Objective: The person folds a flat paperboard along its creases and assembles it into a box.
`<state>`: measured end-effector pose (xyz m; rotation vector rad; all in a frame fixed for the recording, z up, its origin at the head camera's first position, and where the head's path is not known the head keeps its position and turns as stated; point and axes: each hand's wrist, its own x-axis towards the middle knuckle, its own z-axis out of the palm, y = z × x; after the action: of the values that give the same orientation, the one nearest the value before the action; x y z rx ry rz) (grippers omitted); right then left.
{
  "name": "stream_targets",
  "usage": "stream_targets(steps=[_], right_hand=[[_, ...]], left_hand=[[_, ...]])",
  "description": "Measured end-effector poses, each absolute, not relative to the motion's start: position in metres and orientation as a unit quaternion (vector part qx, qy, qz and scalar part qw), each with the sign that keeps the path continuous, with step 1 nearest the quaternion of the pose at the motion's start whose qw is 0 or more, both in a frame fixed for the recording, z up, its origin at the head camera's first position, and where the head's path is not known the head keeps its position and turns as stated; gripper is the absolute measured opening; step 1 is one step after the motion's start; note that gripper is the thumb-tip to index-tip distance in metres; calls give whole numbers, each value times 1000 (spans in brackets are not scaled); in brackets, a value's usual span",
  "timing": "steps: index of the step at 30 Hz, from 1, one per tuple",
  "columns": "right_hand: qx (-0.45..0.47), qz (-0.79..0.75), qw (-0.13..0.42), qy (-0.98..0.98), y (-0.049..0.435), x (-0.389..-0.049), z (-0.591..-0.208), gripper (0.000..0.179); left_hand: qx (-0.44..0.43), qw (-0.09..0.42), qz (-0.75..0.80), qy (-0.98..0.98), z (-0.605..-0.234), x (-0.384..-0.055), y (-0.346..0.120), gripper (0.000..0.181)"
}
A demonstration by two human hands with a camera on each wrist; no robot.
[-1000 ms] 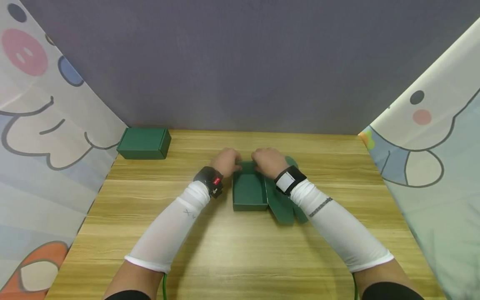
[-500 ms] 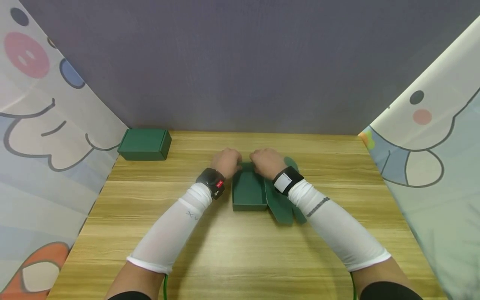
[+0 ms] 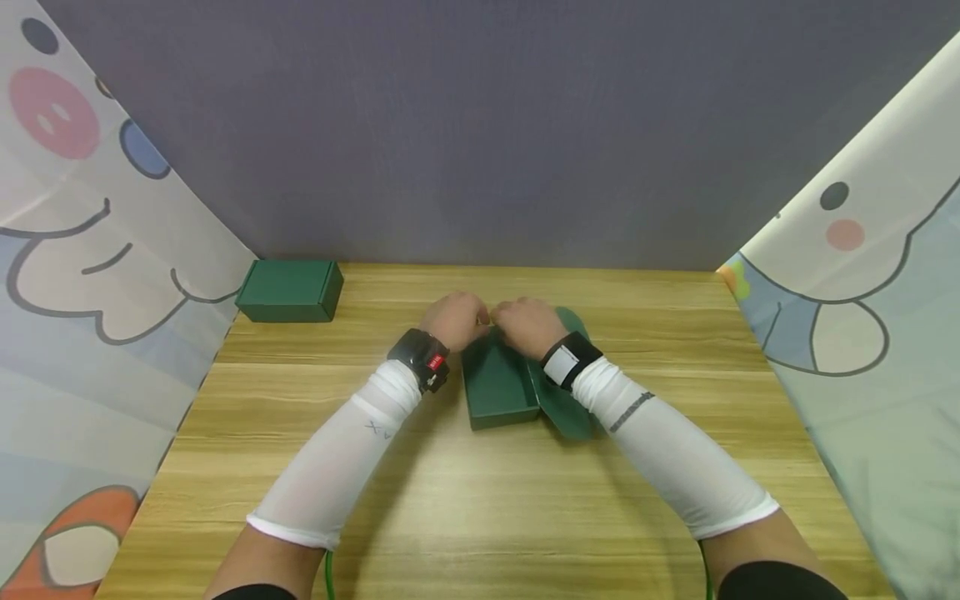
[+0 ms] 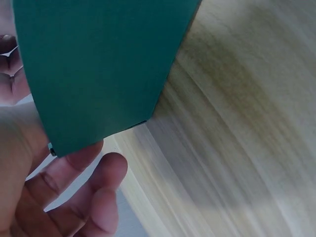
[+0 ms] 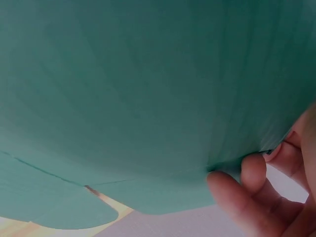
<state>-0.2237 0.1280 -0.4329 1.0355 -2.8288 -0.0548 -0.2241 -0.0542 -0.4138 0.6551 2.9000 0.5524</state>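
A green cardboard box (image 3: 501, 385) lies open-topped on the table, its lid (image 3: 564, 408) folded out to the right. At its far left corner my left hand (image 3: 456, 321) grips the far end wall. In the left wrist view, that hand's fingers curl at the lower end of the green side wall (image 4: 106, 69). My right hand (image 3: 528, 325) holds the same end wall near the right corner, the two hands close together. In the right wrist view, its fingertips (image 5: 254, 170) pinch at the corner beside the broad lid panel. The hands hide most of the far wall.
A second green box (image 3: 288, 290), closed, stands at the table's far left corner. A grey panel (image 3: 480, 133) rises behind the wooden table (image 3: 480, 508). Cartoon-printed sheets stand at the left and right.
My hands have come closer together at the box's far end. The box has turned slightly, its near edge now slanting, and the lid's near flap has shifted with it.
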Motion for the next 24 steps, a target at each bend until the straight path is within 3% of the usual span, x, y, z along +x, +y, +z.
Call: stream_targets(steps=[7, 14, 24], right_hand=[[355, -22, 56, -933, 128, -225, -432, 9], [343, 40, -7, -939, 143, -218, -404, 49], [237, 106, -47, -965, 193, -206, -380, 54]], left_hand=[[227, 80, 199, 950, -412, -227, -60, 7], [206, 112, 241, 942, -417, -225, -75, 10], [182, 135, 314, 922, -423, -210, -97, 26]])
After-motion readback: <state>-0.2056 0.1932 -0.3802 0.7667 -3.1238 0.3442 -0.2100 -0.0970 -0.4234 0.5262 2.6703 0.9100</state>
